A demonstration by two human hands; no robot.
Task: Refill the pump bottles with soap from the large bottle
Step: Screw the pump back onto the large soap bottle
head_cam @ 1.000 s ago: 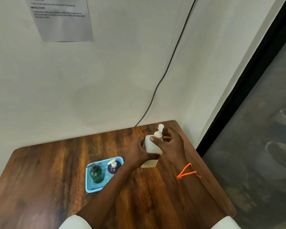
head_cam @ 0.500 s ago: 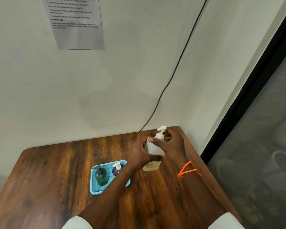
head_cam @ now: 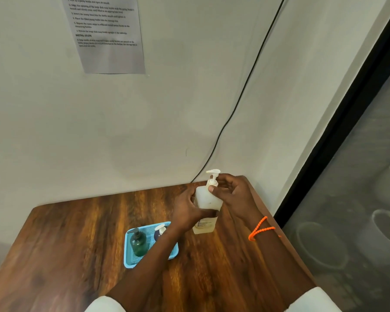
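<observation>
Altogether three bottles [head_cam: 208,200], two hands [head_cam: 187,210].

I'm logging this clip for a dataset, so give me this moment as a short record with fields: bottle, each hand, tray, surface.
large bottle: white pump bottle, upright on the table
left hand: grips the bottle's body
right hand: fingers at the pump collar
tray: blue tray holding a green bottle and a dark blue bottle
surface: wooden table
</observation>
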